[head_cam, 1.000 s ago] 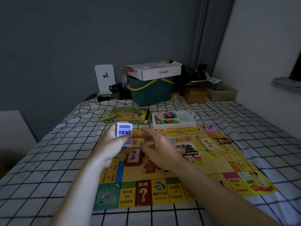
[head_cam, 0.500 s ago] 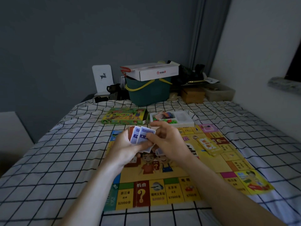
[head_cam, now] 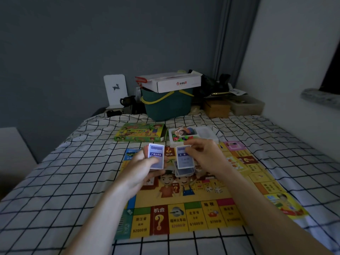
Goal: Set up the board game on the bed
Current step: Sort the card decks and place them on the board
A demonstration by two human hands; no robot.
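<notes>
Head view: the yellow square game board (head_cam: pixel 184 208) lies flat on the black-and-white checked bed sheet (head_cam: pixel 55 190), its near edge close to the bed's near edge. Above the board's centre, the left hand (head_cam: pixel 141 172) grips a small deck of blue-faced cards (head_cam: pixel 156 156), thumb across the top card. Just beside it, the right hand (head_cam: pixel 206 155) pinches a single blue-faced card (head_cam: pixel 184 159) by its top edge, over a loose pile of cards (head_cam: pixel 184 171) on the board. A yellow card stack (head_cam: pixel 234 162) rests near the board's right edge. Beyond the far edge sit the green game box (head_cam: pixel 139 134) and a white plastic tray (head_cam: pixel 191 135) of coloured pieces. A dark green basket (head_cam: pixel 166 105) stands at the bed's far edge.
</notes>
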